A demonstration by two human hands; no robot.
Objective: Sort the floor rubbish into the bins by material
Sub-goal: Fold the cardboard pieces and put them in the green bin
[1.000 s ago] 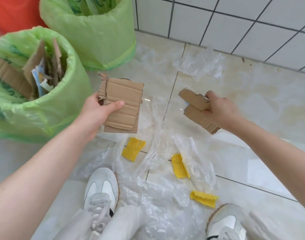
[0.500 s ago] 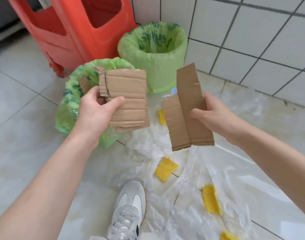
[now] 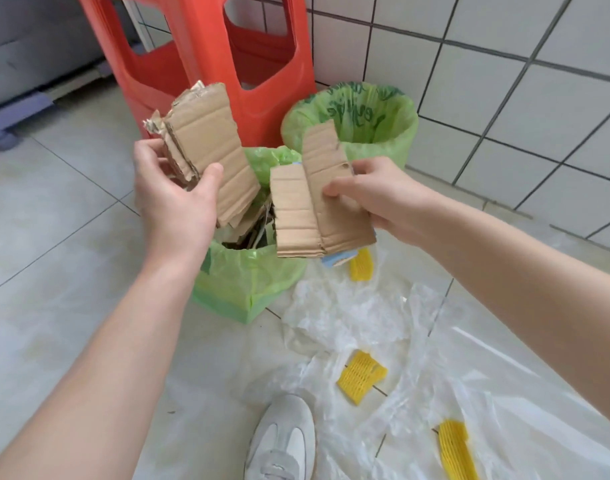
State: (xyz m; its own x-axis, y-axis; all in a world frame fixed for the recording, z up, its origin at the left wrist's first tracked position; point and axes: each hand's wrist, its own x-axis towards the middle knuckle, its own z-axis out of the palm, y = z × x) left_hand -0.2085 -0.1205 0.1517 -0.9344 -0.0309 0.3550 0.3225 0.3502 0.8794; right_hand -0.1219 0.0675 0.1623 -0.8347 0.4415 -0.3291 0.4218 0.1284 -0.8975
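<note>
My left hand [image 3: 173,199] grips a stack of torn cardboard pieces [image 3: 210,150] over the near green-lined bin [image 3: 251,282], which holds more cardboard scraps. A second pair of cardboard strips [image 3: 317,199] is pinched in my right hand [image 3: 376,199], just right of that bin's opening. Behind stands another green-lined bin [image 3: 352,123], whose inside looks bare from here. Clear plastic film [image 3: 348,317] and yellow foam nets [image 3: 361,375] lie on the floor to the right.
A red plastic stool [image 3: 206,64] stands behind the bins by the white tiled wall [image 3: 504,81]. My white shoe [image 3: 279,441] is at the bottom centre. More yellow nets [image 3: 454,448] and a blue-and-white scrap [image 3: 338,259] lie among the film.
Both hands have lifted their cardboard up and leftward from the floor area to above the near bin. The view has swung up, bringing the stool and wall into sight.
</note>
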